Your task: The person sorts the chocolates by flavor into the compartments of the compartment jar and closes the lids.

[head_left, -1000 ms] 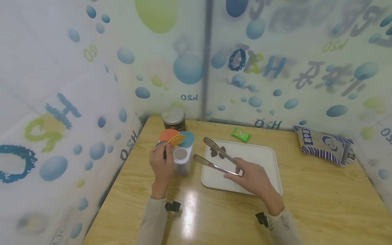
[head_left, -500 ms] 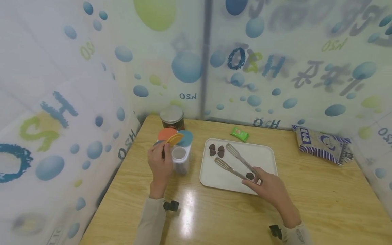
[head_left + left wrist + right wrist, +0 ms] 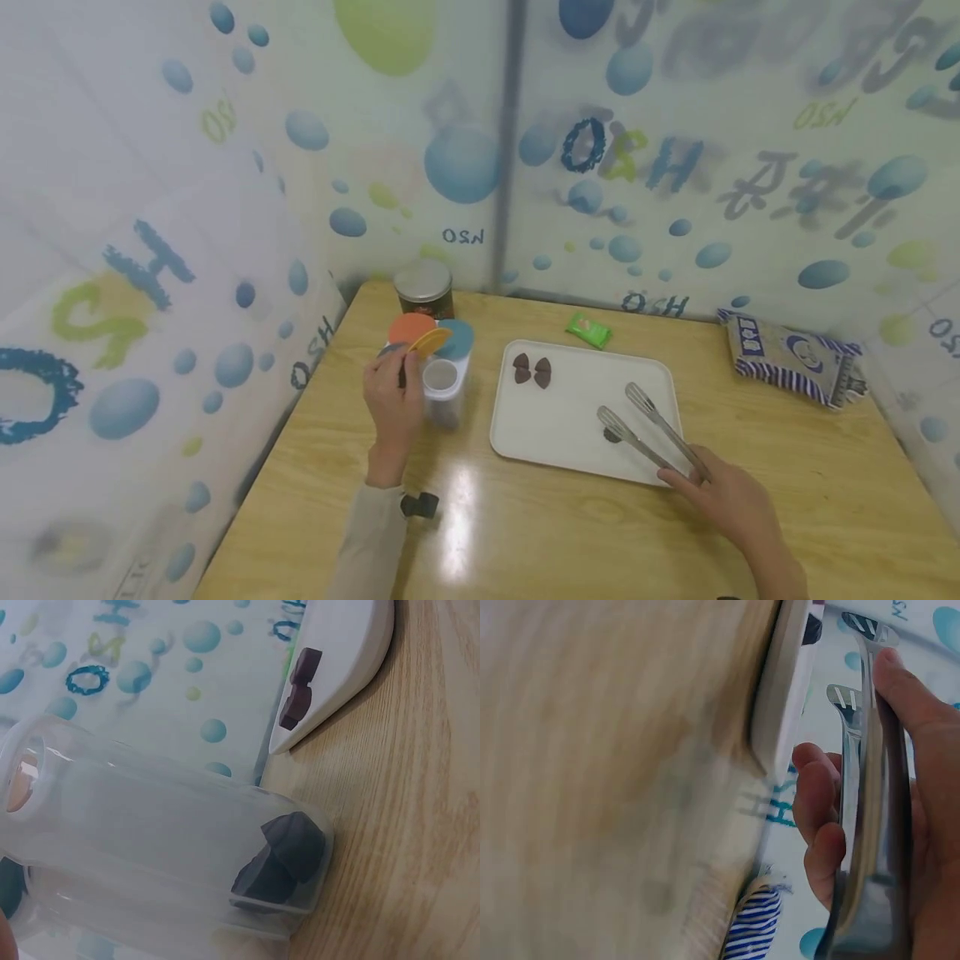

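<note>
My left hand (image 3: 395, 385) grips a clear plastic container (image 3: 444, 392) with orange, yellow and teal flip lids; one round opening shows uncovered. In the left wrist view the container (image 3: 157, 847) holds dark chocolate pieces (image 3: 283, 855) at its bottom. My right hand (image 3: 693, 479) holds metal tongs (image 3: 648, 427) by their rear end, over the near right corner of the white tray (image 3: 570, 417). The tong arms stand apart with nothing between them. Two or three dark pieces (image 3: 532, 372) lie at the tray's far left, and one more dark piece (image 3: 612, 435) lies under the nearer tong tip.
A dark can with a silver lid (image 3: 423, 288) stands behind the container. A green packet (image 3: 589, 330) lies beyond the tray, and a blue striped bag (image 3: 792, 356) at the table's far right. Printed film walls close off the left and back.
My right hand has drawn the tongs back from the pieces at the tray's far left, rightward and toward me, to the near right corner. My left hand and the container have stayed put.
</note>
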Demonstrator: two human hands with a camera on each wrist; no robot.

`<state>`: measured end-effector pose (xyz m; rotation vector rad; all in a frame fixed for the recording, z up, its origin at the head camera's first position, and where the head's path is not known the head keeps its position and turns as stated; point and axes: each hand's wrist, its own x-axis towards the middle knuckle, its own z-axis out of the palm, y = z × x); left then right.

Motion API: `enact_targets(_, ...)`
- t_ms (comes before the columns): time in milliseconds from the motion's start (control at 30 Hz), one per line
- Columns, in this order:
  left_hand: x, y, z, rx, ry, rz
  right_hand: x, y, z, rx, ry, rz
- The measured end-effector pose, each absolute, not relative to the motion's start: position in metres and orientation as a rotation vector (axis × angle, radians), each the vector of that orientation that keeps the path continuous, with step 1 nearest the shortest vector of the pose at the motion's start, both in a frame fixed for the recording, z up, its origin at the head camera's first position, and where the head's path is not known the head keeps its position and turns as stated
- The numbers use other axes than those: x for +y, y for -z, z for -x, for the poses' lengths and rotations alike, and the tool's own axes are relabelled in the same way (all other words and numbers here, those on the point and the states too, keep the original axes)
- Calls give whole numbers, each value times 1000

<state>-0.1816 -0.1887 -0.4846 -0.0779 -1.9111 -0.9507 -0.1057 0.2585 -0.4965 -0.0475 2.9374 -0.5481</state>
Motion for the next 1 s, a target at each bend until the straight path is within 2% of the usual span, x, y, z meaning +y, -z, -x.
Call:
enact_targets(300,-189,482,182,-1867,932,103,270,505,92,2946,549,80)
enact_targets(1000,-189,485,183,-1889,932,97,266,509,88,3038,643,176)
